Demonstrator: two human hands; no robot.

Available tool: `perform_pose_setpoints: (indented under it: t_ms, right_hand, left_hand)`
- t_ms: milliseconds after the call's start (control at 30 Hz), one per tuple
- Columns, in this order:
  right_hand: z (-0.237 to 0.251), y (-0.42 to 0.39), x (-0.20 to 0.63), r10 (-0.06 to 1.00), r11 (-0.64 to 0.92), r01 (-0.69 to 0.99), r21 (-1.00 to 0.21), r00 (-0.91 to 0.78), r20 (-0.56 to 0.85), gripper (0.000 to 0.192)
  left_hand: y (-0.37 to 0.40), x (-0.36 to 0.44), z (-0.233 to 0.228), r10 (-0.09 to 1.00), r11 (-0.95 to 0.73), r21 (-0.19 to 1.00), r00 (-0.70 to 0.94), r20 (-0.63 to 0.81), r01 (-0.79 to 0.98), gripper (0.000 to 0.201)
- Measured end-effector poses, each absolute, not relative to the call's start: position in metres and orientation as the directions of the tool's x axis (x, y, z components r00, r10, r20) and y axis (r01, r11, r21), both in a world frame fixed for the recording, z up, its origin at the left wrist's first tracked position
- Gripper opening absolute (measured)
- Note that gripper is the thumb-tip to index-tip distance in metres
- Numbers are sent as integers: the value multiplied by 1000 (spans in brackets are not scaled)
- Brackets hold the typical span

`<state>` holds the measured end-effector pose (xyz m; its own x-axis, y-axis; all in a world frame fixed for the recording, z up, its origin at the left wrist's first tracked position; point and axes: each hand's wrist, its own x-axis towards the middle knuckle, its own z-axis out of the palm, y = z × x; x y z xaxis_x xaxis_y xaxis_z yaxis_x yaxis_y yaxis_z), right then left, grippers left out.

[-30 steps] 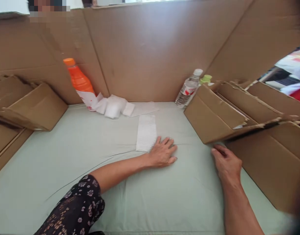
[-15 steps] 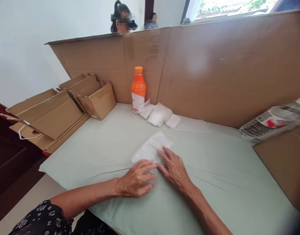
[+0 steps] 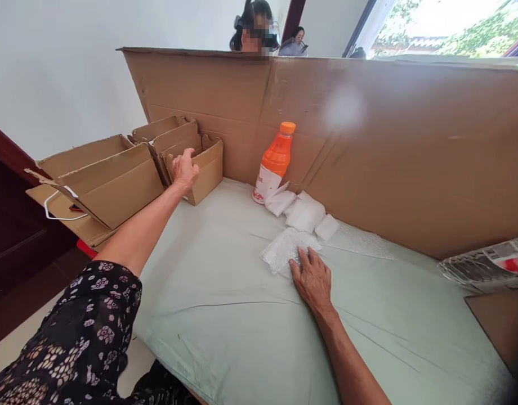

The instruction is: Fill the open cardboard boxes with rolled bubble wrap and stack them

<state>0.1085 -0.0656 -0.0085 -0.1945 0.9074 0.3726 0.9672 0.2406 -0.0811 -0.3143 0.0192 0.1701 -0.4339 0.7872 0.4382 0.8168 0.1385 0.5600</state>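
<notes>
My left hand (image 3: 185, 170) is stretched out to the small cardboard box (image 3: 208, 171) at the back left. It hovers at the box's opening with nothing visible in it; its thumb and fingers look apart, and some fingertips are hidden. Flat on the near edge of a sheet of bubble wrap (image 3: 284, 251) rests my right hand (image 3: 315, 279), fingers spread. Just behind that sheet lie folded white packets (image 3: 305, 212), which look like bubble wrap too.
An orange bottle (image 3: 277, 154) stands behind the packets. Cardboard boxes (image 3: 111, 185) occupy the left side, with a tall cardboard panel (image 3: 389, 146) across the back. On the right, a clear plastic bottle (image 3: 491, 263) lies by a cardboard piece (image 3: 499, 320). Two people are beyond the panel.
My left hand has left the bubble wrap and reached forward and left to the cardboard box. My right hand stays on the wrap, which now lies closer to the white packets. The view has shifted.
</notes>
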Motion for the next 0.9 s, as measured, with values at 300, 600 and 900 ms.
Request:
perform_pose_setpoints:
  t_ms: [300,600,900]
  right_hand:
    - [0,-65,106,926,181,974,-138,-121,357,51]
    - [21,-114,96,825,389,811,-436,-97,557,44]
    - [50,-222,22,874,479,370,-796,-279,397,55]
  left_hand:
    - [-132,-294,147,826,-202,526,-144,544,826,30]
    - [-284,-273,116,583,-417,442,-139,801,795,71]
    - [-286,-260,51,884,-108,983,-438,163,148,88]
